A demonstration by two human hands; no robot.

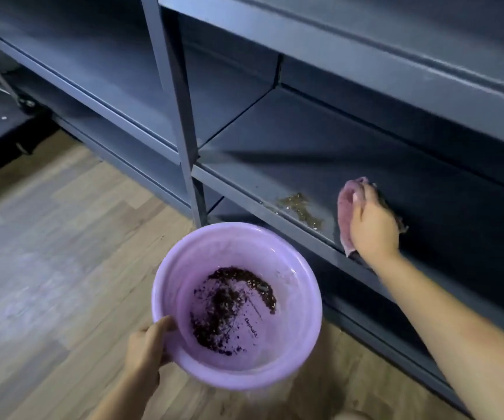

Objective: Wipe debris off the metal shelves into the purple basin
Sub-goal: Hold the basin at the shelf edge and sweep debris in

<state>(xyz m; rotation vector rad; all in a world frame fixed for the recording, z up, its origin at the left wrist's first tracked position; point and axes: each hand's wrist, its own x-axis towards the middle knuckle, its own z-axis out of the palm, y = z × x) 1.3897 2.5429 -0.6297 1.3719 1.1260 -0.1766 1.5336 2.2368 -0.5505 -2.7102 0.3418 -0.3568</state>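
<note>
Task stage: partly complete; wiping is under way on the lower right shelf.
Purple basin (300, 301): held below and in front of the shelf edge, at 6 o'clock in the head view. Its rim lies near the shelf lip, to the 7 o'clock side of the debris patch.
Debris in basin (229, 307): a dark granular layer covers part of the bottom, so some debris has already been collected.
Debris on shelf (300, 209): a small brownish patch lies near the front lip of the metal shelf (275, 165). This patch is what remains in view.
Pink cloth (344, 213): pressed flat on the shelf, just beside the patch at its 3 o'clock side.
Right hand (373, 224): lies on the cloth with fingers curled over its far edge, gripping it against the shelf.
Left hand (146, 350): pinches the basin rim at the basin's 8 o'clock, thumb inside the rim and fingers beneath it.
Other shelves: the upper and left shelves show no evident debris; image blur prevents a firm reading.
Remaining work, as judged: sweep the patch toward 8 o'clock, over the lip, into the basin.
Risk, as judged: the basin sits slightly off the patch, so grains may fall onto the wooden floor (63, 237).
</note>
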